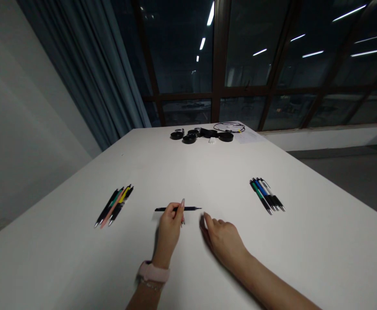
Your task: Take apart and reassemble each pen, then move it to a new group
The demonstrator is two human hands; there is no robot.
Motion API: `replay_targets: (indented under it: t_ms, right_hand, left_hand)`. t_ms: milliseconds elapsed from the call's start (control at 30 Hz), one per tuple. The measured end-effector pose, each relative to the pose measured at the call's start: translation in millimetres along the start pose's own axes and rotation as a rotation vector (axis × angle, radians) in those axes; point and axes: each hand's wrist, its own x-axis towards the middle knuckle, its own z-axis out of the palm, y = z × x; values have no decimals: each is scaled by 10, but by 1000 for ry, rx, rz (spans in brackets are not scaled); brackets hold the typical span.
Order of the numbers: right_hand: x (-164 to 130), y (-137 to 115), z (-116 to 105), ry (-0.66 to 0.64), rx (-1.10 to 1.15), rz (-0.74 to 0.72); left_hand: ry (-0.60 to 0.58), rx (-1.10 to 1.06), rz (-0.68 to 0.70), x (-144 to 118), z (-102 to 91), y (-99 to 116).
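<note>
My left hand (170, 221) is closed around a slim dark pen (191, 208), pinching it near its middle between thumb and fingers. The pen lies level across my view, a little above the white table, with its thin point to the right. Just right of that point is my right hand (224, 237), apart from the pen. Its thumb and index finger come together and the other fingers curl in; whatever they may hold is hidden. A pink watch band (154, 272) and a thin bracelet circle my left wrist.
Several pens (115, 204) in black, green, pink and yellow lie in a group at left. Another row of pens (266, 196), green, blue and white, lies at right. Black round parts (189, 139), a coiled cable (229, 127) and paper (251, 137) are at the table's far end.
</note>
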Motion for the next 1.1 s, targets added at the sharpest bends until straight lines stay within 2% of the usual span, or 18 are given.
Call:
replay_targets:
  t_ms: [67,133,300,400,500,567,733,1100]
  right_hand:
    - [-9,20,4,-19,46,12]
    - [-8,83,27,36,213,49]
    - [80,298,129,284,969,181]
    - [155,350,137,304,1400,300]
    - [184,329,108,271,1671,387]
    - [177,304,95,298,1692,423]
    - [151,272,95,454,1559,437]
    - [166,210,53,370,1936,399]
  left_hand:
    - [0,10,0,-6,2,5]
    - [1,15,4,-6,0,5]
    - [2,11,10,3,-4,-9]
    - [-6,9,14,2,0,-19]
    - [-5,11,24,-9,8,-17]
    - [-8,8,24,-20,16,-9]
    - [-31,2,19,-39,41,6]
    - [-31,-1,21,-41,40,10]
